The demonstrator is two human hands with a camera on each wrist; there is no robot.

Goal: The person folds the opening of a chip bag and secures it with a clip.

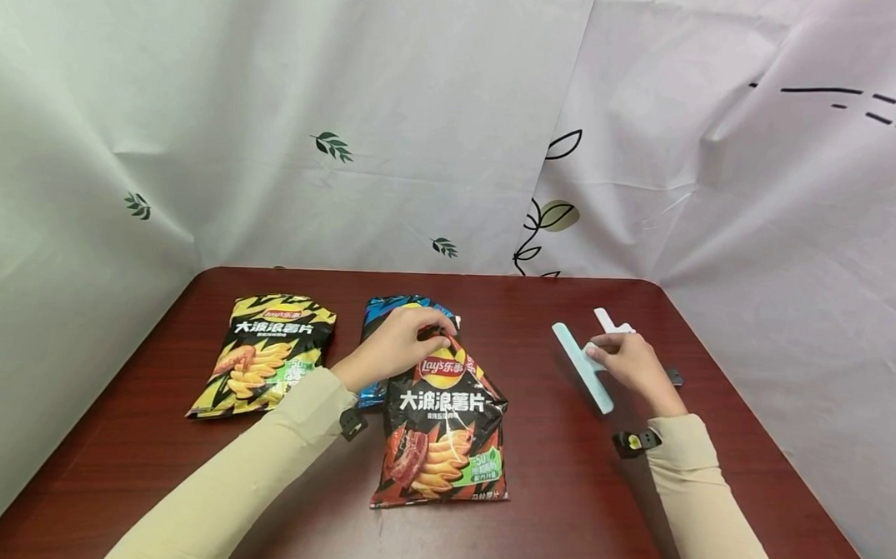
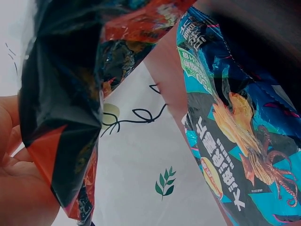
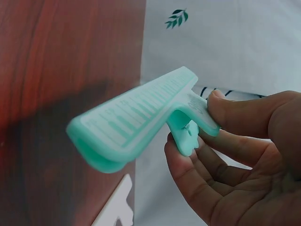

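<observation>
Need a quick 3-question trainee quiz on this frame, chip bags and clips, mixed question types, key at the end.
1. True or false: the left hand pinches the top of the red chip bag.
2. What does the right hand hold? A) the yellow chip bag B) the teal bag clip C) the white clip
3. Fill in: the blue chip bag lies partly ___ the red one.

Key
1. True; the fingers grip its top edge, and the bag stands tilted on the table.
2. B; thumb and fingers pinch the handle end of the teal bag clip. The white clip lies on the table and the yellow chip bag lies untouched.
3. behind
</observation>
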